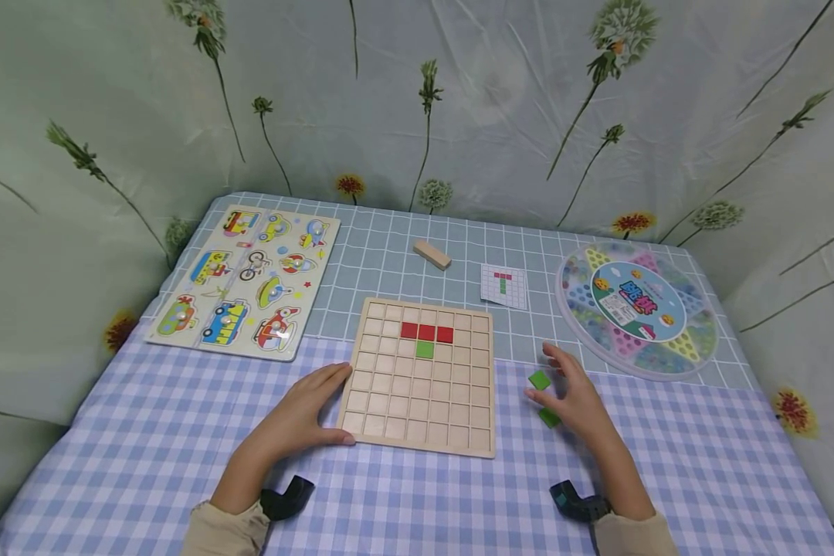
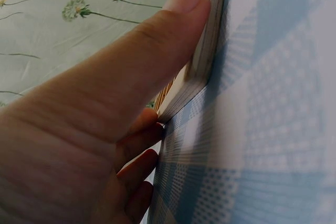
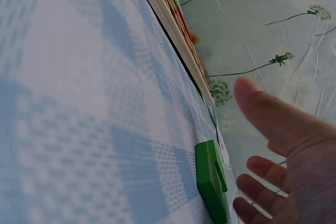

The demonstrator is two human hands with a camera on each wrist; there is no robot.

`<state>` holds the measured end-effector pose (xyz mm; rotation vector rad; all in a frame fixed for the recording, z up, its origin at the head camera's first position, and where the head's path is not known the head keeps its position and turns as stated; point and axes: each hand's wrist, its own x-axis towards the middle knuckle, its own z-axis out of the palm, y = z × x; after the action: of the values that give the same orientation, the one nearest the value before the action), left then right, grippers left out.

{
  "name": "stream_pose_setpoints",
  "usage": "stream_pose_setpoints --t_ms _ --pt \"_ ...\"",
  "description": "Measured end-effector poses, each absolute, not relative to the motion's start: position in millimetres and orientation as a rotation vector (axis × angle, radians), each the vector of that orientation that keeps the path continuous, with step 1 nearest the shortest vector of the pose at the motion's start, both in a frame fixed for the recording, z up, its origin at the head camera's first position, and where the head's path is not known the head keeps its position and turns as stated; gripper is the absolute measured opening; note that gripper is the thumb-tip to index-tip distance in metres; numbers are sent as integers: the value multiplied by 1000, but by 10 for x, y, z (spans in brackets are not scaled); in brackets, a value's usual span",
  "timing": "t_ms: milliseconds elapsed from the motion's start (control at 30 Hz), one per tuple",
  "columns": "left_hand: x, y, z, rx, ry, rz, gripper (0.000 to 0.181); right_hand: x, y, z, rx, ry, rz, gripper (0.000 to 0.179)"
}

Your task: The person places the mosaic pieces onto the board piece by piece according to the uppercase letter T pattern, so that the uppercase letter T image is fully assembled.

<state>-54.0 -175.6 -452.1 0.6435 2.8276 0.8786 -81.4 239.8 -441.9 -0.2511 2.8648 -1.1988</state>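
Observation:
A light wooden grid board lies on the table with red square tiles in a row and one green square tile under the middle one. My left hand rests against the board's near left corner, its thumb along the near edge and its other fingers at the left side. To the right of the board, my right hand hovers with thumb and fingers spread, apart from two loose green tiles. In the right wrist view, a green tile lies on the cloth beside that hand.
Behind the board are a small wooden block and a pattern card with a red and green T. A picture puzzle board lies at left. The round clear game box is at right, on the checked cloth.

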Motion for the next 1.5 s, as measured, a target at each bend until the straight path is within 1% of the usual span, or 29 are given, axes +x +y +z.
stream_pose_setpoints --t_ms 300,633,833,1267,1367,1500 --pt "-533 -1749 -4497 642 2823 881 106 -819 2425 -4460 -217 2840 -1087 73" --pt "-533 -1744 -4474 633 2816 889 105 -813 2421 -4465 -165 2945 -965 46" --pt "-532 -1744 -4472 634 2814 889 105 -814 2424 -4463 -165 2964 -975 36" --pt "-527 -1750 -4491 641 2814 896 105 -790 2403 -4457 -218 3000 -1123 32" --pt "-531 -1749 -4494 639 2815 891 106 -786 2356 -4409 -296 3043 -1194 31" --pt "-535 -1749 -4494 640 2815 893 106 -805 2217 -4301 -491 3068 -1279 33"
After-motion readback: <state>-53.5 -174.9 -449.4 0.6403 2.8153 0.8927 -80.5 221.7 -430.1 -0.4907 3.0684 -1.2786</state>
